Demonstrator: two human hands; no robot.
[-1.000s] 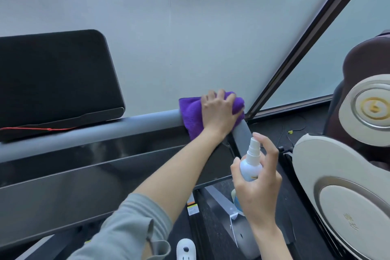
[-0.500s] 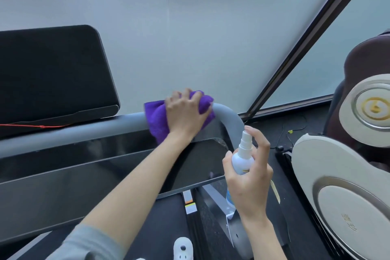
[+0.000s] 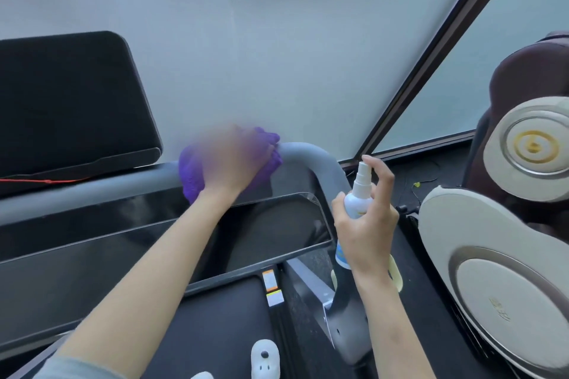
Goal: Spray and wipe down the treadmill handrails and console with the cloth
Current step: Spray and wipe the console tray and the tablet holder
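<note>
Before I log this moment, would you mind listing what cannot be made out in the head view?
- Left hand: motion-blurred, so how its fingers lie on the purple cloth is unclear.
- Spray bottle: the right hand covers most of it; the label is unreadable.
- Grey handrail: hidden under the cloth, so any wetness there is unseen.
- Dark console panel: cut off by the left edge.

One head-worn wide-angle view, looking forward and down from above the treadmill's front end. Close range: both forearms reach in from the bottom edge, the handrail (image 3: 311,157) crosses mid-frame, frosted glass fills the top. Edges bow from lens distortion; no second view.
</note>
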